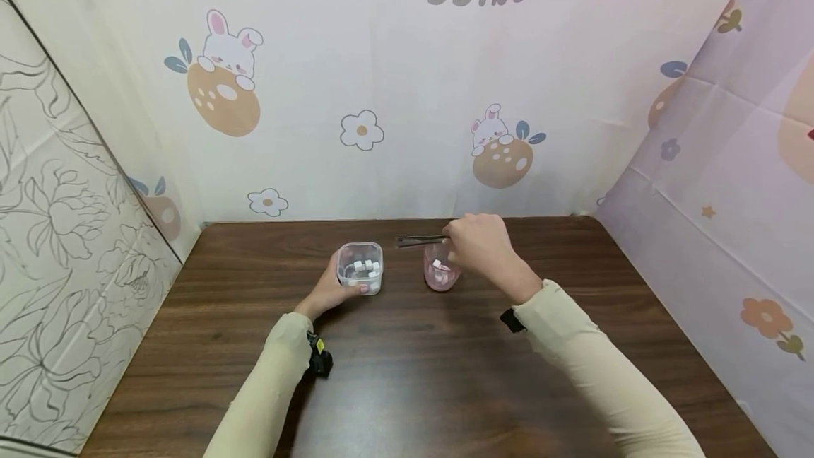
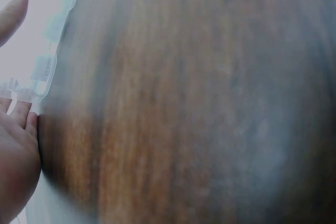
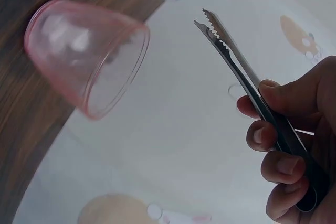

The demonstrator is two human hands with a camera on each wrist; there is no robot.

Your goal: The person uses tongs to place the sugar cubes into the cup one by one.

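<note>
My left hand [image 1: 332, 290] grips a clear square plastic container [image 1: 343, 278] at its left and near sides, thumb on the near wall. Several small white cubes [image 1: 369, 265] lie inside it. In my right hand [image 1: 481, 246] is a pair of metal tongs [image 1: 420, 240], pointing left above a pink see-through cup [image 1: 440, 282]. The right wrist view shows the serrated tips of the tongs [image 3: 233, 51] slightly apart with nothing between them. White cubes [image 3: 68, 36] show through the wall of the cup [image 3: 100, 22].
Both vessels stand toward the far side of a dark wood table [image 1: 407, 373]. A patterned cloth backdrop [image 1: 305, 55] rises behind the table's far edge, with another printed cloth [image 1: 718, 182] along the right and a floral panel [image 1: 57, 253] on the left.
</note>
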